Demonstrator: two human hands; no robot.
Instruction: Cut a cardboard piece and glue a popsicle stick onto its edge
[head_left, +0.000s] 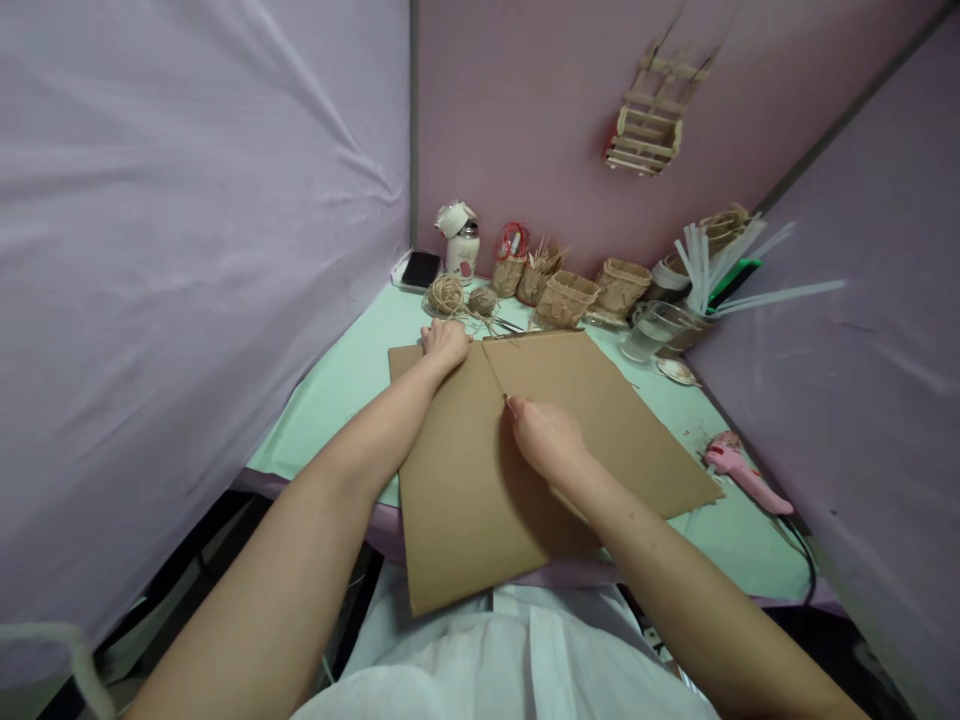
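A large sheet of brown cardboard [465, 480] lies across the table and overhangs its front edge. My left hand [448, 343] is closed at the far left edge of the sheet, with its fingers curled under and what they hold hidden. Over the middle of the cardboard, my right hand [549, 434] pinches a thin strand of twine [493, 368]. The strand runs taut from those fingertips to the sheet's far edge. Just beyond my left hand sit a ball of twine [446, 294] and a smaller, darker ball [483, 300]. Scissors [510, 326] lie partly seen beside them.
Along the back wall stand a white bottle [463, 252], a dark phone [421, 269] and several twine-trimmed pots [566, 298]. A clear cup [651, 332] and white glue sticks [701, 262] are at the back right. A pink glue gun [746, 475] lies near the right edge.
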